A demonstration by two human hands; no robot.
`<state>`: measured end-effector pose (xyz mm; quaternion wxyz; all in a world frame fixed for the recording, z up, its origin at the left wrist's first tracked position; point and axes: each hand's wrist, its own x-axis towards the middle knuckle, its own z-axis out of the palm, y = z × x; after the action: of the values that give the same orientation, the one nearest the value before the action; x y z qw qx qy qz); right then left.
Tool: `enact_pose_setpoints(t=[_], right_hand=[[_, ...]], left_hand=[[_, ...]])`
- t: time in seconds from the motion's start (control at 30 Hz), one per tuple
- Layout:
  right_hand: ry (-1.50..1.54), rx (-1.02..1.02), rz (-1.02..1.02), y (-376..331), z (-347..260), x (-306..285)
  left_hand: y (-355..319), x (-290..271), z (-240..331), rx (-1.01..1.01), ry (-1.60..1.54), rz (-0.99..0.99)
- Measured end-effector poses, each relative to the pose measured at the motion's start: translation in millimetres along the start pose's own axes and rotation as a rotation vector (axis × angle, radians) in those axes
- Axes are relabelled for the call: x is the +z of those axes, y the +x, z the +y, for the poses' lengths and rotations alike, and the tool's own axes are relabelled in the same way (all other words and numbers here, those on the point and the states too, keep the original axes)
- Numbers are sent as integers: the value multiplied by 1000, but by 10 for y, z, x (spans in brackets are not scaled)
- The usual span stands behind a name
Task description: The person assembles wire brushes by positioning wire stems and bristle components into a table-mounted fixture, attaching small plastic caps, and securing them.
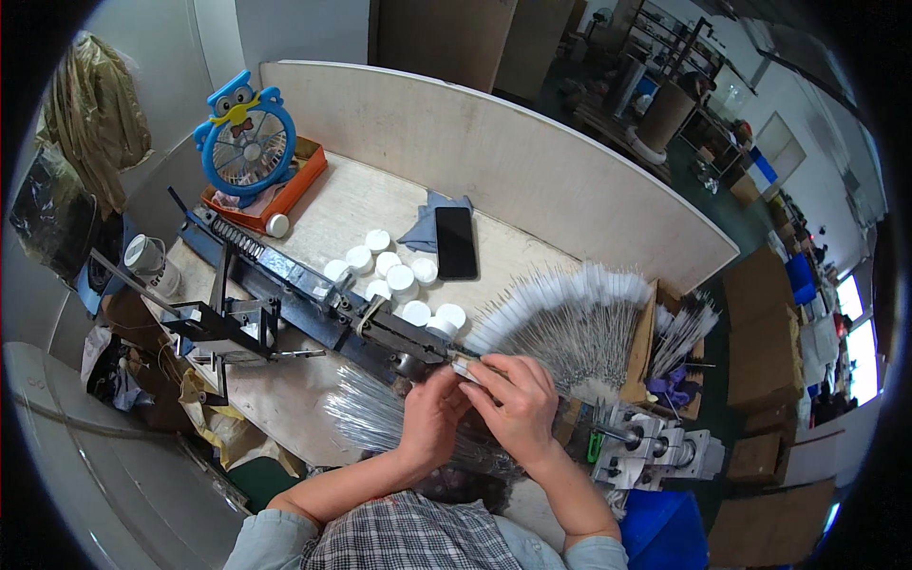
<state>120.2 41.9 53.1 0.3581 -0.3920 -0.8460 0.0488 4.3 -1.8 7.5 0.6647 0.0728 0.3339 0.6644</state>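
Observation:
At the near end of a long dark metal bench machine (389, 332), both of my hands are close together. My right hand (518, 404) is closed in a pinch on a small whitish piece (464, 367) by the machine's end; its kind is too small to make out. My left hand (432, 418) has its fingers drawn together just below the machine's tip, and whatever they hold is hidden. Under and beside the hands lies a bundle of thin silvery wires (366, 413). To the right, wire-stemmed brushes with white bristles (570, 309) are spread in a fan.
Several round white tubs (402, 277) stand behind the machine, near a black phone (456, 243) and blue cloth (423, 231). A blue cartoon fan (249, 142) sits in an orange tray (309, 176). A metal clamping device (660, 446) is at right, above a blue bin (665, 532).

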Motion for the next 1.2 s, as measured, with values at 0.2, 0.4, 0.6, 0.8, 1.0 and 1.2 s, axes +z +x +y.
enact_pose_setpoints(t=[0.2, 0.4, 0.6, 0.8, 1.0, 1.2], right_hand=[[3, 25, -19, -33, 31, -99], [-81, 25, -48, -63, 14, -320], [-147, 67, -213, -288, 58, -381], [9, 36, -75, -257, 99, -451], [114, 265, -354, -749, 136, -189], [121, 394, -540, -894, 223, -275]], left_hand=[[-2, -21, -36, 38, -24, 2], [-10, -46, -14, 33, 11, 23], [-88, -73, 0, -13, -37, 20], [-130, -26, 34, 9, 127, 11], [-341, -175, 232, -103, 396, -42], [-382, -1965, 1271, 345, 96, 500]])
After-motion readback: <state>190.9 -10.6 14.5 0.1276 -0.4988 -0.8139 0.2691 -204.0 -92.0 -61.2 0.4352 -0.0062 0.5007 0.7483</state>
